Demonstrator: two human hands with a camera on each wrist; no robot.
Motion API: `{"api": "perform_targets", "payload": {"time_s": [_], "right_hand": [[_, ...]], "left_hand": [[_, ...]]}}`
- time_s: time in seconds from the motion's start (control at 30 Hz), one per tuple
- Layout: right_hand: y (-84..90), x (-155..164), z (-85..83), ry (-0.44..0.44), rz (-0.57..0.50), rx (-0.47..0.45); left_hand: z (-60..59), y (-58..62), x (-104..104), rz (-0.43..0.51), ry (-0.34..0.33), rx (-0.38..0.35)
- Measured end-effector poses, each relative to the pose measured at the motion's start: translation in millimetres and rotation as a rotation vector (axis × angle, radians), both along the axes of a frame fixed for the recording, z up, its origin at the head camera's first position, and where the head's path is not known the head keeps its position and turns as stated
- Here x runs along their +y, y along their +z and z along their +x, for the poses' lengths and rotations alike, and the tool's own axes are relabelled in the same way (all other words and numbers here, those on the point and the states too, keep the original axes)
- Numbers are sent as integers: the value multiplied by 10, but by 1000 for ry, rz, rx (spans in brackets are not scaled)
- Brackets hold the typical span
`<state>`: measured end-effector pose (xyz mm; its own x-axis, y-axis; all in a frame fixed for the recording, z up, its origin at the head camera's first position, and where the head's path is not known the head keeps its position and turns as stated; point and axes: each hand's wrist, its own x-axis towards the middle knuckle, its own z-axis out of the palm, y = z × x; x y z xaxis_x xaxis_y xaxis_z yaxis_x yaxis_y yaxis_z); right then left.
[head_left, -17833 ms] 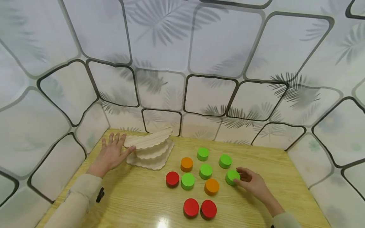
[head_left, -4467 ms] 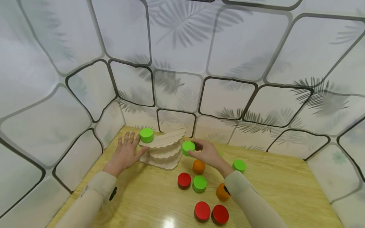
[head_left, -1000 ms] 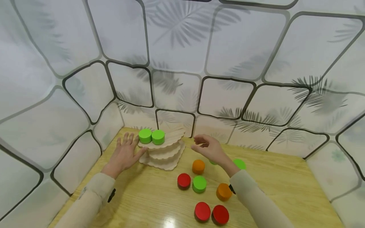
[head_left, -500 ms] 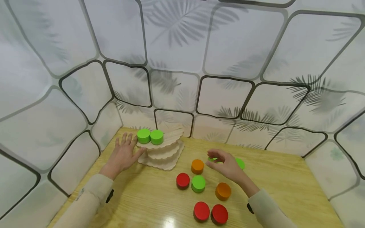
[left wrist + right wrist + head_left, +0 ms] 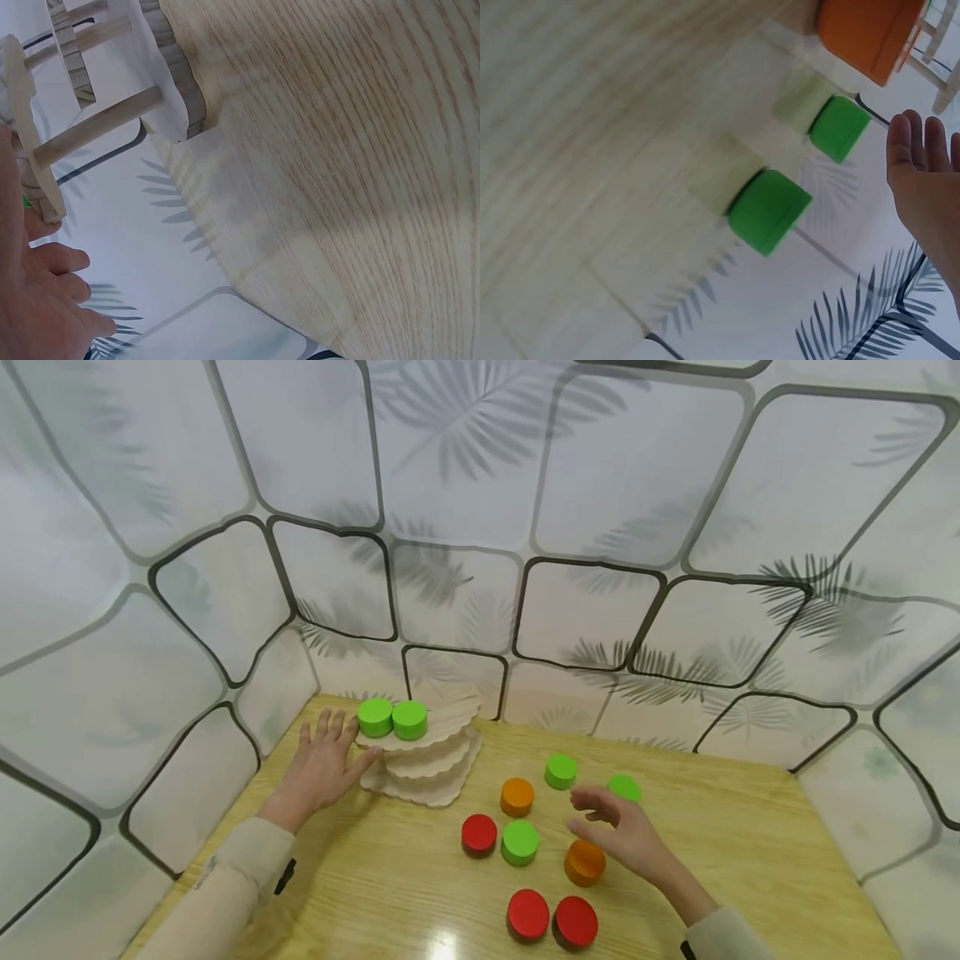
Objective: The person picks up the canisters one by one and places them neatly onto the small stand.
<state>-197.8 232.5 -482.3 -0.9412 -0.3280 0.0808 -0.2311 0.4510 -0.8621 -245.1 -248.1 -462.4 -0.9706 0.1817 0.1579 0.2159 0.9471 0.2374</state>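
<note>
On the table (image 5: pixel 375 893), left hand (image 5: pixel 321 768) rests flat, fingers spread, thumb touching the tiered wooden stand (image 5: pixel 420 760). Right hand (image 5: pixel 626 835) hovers relaxed, empty, beside a green disc (image 5: pixel 624 787).

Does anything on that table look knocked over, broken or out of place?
Nothing stands out. The tiered wooden stand is upright with two green discs flat on top; the other discs lie flat on the table. The right hand hovers empty.

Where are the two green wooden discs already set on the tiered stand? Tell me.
In the head view, the two green wooden discs sit side by side on the tiered wooden stand's top shelf, left side, beside the left hand.
</note>
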Motion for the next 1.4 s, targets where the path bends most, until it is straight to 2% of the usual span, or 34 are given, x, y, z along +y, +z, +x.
{"api": "perform_targets", "payload": {"time_s": [0.3,0.67,0.83,1.1,1.4], "right_hand": [[-112,157,189,9,-9,-8],[-289,273,369,-15,-2,-94],[-345,282,388,-7,0,-114],[-359,286,415,-30,44,-121],[-346,291,393,-24,73,-134]], "left_hand": [[-21,33,10,-2,-4,3],[-51,82,13,15,-10,-26],[-30,69,-9,8,-6,-29],[-7,55,-5,6,-13,-55],[-1,48,-4,2,-8,-49]]}}
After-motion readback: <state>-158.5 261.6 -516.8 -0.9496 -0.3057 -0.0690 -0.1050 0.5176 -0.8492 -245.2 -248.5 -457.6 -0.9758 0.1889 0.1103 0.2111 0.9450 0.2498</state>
